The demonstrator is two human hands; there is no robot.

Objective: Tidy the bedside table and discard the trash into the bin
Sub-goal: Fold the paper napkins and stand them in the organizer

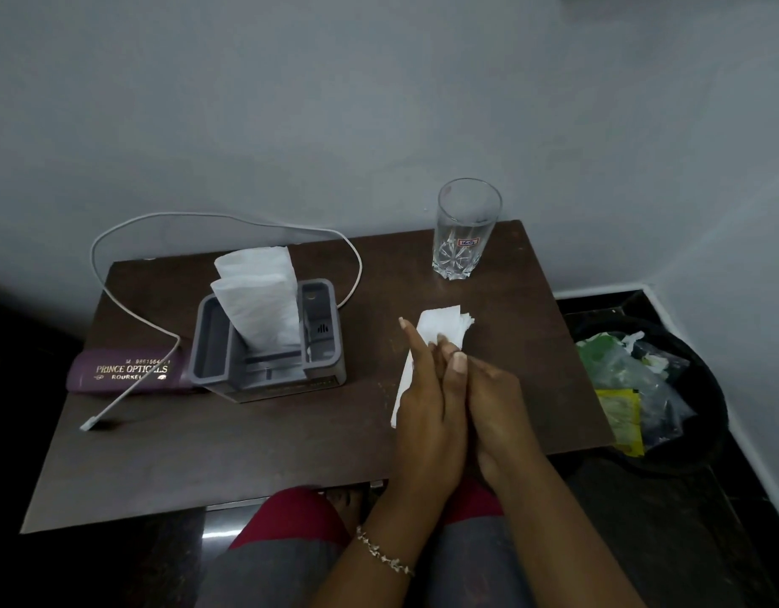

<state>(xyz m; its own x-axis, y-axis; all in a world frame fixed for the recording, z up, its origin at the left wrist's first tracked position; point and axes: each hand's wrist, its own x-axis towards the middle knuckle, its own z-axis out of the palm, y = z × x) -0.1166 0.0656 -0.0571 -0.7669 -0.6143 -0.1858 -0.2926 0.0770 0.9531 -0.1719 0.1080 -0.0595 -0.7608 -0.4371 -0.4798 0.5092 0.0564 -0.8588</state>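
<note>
left hand point(427, 410) + right hand point(495, 401) pinching folded tissue point(440, 321) over table point(247, 454); glass point(464, 230) upright behind, bin point(715, 401) with trash right of table

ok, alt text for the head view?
The left hand and right hand hold a white tissue over a bedside table. On it: a grey organiser with tissues, a purple glasses case, a white cable, an empty glass; a black bin of trash stands right.

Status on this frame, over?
Left hand and right hand both hold tissue. Tissue not yet binned. Bin at right, trash inside. Nothing blocking.
</note>
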